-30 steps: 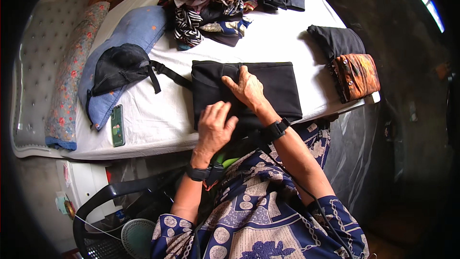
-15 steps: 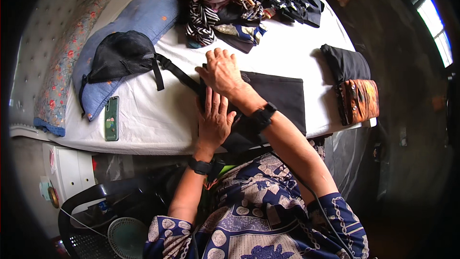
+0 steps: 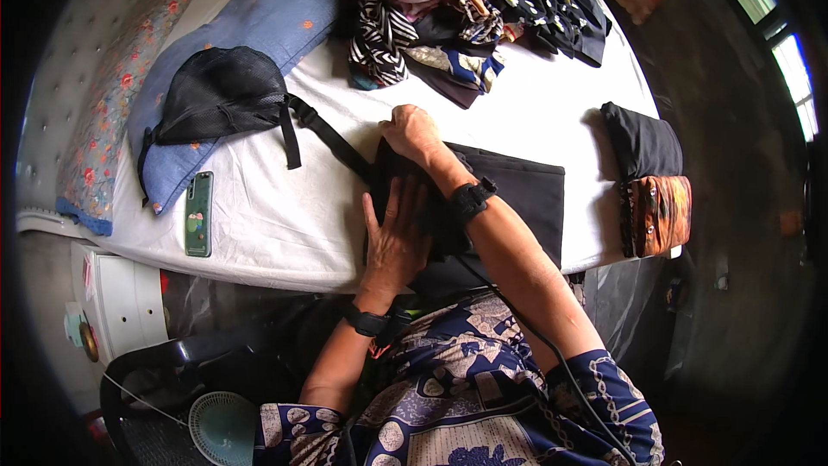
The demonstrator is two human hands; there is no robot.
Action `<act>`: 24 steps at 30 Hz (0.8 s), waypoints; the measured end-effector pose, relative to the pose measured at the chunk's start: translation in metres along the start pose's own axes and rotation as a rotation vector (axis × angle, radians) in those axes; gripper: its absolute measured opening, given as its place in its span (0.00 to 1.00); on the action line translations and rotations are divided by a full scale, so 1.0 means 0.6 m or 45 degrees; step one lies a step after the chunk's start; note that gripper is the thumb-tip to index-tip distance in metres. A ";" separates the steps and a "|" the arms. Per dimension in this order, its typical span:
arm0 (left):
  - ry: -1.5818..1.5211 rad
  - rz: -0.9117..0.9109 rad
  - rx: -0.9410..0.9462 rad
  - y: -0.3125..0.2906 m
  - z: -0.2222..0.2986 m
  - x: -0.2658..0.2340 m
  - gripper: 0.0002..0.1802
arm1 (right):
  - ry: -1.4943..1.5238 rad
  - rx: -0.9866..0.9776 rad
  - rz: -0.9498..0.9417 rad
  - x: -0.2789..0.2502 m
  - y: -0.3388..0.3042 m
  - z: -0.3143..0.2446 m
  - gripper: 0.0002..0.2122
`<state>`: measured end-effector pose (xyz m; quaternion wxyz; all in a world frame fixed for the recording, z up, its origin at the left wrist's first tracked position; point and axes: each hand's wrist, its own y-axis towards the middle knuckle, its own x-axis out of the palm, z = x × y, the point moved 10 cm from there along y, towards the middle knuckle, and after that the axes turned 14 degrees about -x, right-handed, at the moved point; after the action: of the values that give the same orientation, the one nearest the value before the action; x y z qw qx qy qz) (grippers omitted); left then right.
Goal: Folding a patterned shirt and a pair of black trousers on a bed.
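Note:
A black garment [image 3: 522,194], smooth and partly folded, lies on the white sheet in front of me. My right hand [image 3: 412,132] is closed at its far left corner, fingers curled on the black cloth, and a raised fold hangs below the hand. My left hand [image 3: 397,237] presses flat on the garment's near left part, with fingers spread. My right forearm crosses over the middle of the cloth and hides some of it. Whether the garment is trousers or something else, I cannot tell.
A black mesh cap-shaped bag [image 3: 226,97] with a strap rests on a blue pillow [image 3: 285,13]. Near it lies a green phone [image 3: 199,216]. A clothes heap [image 3: 431,9] sits at the far side. Folded black cloth [image 3: 645,142] and an orange-brown folded garment [image 3: 664,217] lie right.
My right hand has closed on the garment's far left corner and lifted a fold toward me. My left hand has slid slightly nearer, its fingers spreading. The view has shifted a little.

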<state>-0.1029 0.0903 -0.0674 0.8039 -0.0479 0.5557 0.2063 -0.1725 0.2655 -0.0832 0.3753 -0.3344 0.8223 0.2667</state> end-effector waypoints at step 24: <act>0.107 0.160 -0.019 -0.007 -0.006 0.005 0.34 | -0.121 -0.450 0.506 -0.193 -0.150 -0.124 0.16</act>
<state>-0.1035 0.0863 -0.0723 0.7651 -0.0275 0.5893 0.2581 -0.0802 0.1980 0.0350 0.2896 -0.2139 0.7938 0.4902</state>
